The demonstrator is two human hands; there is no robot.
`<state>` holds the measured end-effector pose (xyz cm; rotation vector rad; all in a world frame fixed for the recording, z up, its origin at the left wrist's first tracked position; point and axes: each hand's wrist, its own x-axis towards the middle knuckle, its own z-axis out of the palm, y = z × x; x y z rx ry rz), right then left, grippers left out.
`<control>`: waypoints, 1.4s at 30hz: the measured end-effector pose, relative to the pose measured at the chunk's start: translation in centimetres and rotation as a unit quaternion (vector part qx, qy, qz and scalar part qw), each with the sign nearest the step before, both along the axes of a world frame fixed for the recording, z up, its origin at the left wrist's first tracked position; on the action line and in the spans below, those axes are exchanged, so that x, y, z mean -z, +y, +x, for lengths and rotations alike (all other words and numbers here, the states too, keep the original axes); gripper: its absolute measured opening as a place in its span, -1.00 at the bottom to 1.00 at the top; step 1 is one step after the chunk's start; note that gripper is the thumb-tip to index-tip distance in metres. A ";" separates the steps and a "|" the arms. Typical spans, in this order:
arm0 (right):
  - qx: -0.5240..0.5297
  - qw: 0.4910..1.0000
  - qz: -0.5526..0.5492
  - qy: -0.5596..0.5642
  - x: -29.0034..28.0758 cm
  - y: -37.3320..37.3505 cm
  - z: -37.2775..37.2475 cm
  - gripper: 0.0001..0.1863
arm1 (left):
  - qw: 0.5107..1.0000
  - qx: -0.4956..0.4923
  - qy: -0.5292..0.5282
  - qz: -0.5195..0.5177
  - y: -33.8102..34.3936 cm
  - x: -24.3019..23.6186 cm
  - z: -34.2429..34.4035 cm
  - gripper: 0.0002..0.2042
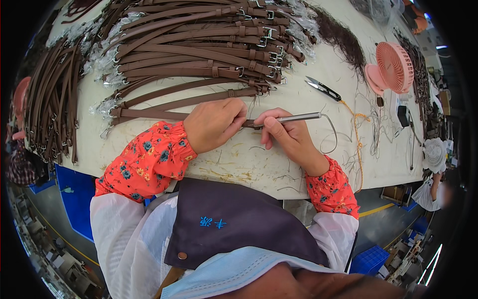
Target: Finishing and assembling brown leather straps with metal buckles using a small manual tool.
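Observation:
Pinched in my left hand (216,125) is a narrow brown buckled strap (154,114), which runs out to the left with its far end in clear plastic wrap. My right hand (291,137) grips a slim silver pen-like tool (304,117) with a thin grey cable at its rear end. The tool points left, and its tip is close to the strap's end between my hands; I cannot tell whether they touch. Just beyond lies a broad pile of similar brown straps (199,52) with silver buckles, several partly wrapped in plastic.
Another strap bundle (52,99) hangs over the table's left edge. Right of the pile lie black-handled thread snips (326,90) on an orange cord (359,142), a dark heap of thread ends (343,40) and a pink fan (394,67). Thread scraps litter the pale table (239,162).

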<state>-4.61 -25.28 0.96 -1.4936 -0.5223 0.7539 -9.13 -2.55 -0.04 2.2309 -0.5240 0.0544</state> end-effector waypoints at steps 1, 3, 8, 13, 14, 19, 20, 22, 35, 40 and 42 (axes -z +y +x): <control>0.000 1.000 0.002 -0.002 0.1 0.0 0.0 -0.71 | 1.000 0.000 0.000 0.002 0.0 0.1 0.0 -0.88; -0.001 1.000 0.001 -0.001 0.1 0.0 0.1 -0.71 | 1.000 0.000 -0.003 0.001 0.0 0.1 0.1 -0.88; 0.000 1.000 -0.002 0.000 0.1 0.0 0.1 -0.71 | 1.000 -0.001 -0.007 0.002 -0.1 0.1 0.1 -0.88; 0.002 1.000 0.003 0.000 0.1 0.1 0.1 -0.70 | 0.999 0.001 -0.028 0.017 0.0 0.1 0.1 -0.86; 0.002 1.000 0.003 0.000 0.1 0.0 0.1 -0.70 | 0.999 0.001 -0.028 0.017 0.0 0.1 0.1 -0.86; -0.001 1.000 0.005 -0.004 0.3 0.1 0.1 -0.70 | 0.999 -0.002 -0.033 0.012 0.0 0.0 0.1 -0.86; -0.001 1.000 0.005 -0.004 0.2 0.1 0.1 -0.70 | 0.999 -0.002 -0.033 0.013 0.0 0.0 0.1 -0.86; 0.000 1.000 0.006 0.003 0.2 0.1 0.1 -0.69 | 0.999 -0.026 -0.018 -0.002 0.0 0.1 0.1 -0.87; 0.029 0.999 0.037 0.000 0.4 -0.2 0.1 -0.64 | 0.999 -0.019 -0.021 0.028 0.0 0.3 0.2 -0.90; 0.022 1.000 0.021 -0.003 0.4 -0.1 0.1 -0.65 | 0.999 -0.041 -0.029 0.008 -0.3 0.4 0.4 -0.93; 0.020 1.000 0.014 -0.006 0.4 -0.1 0.2 -0.66 | 0.999 -0.039 -0.028 0.008 -0.3 0.3 0.4 -0.94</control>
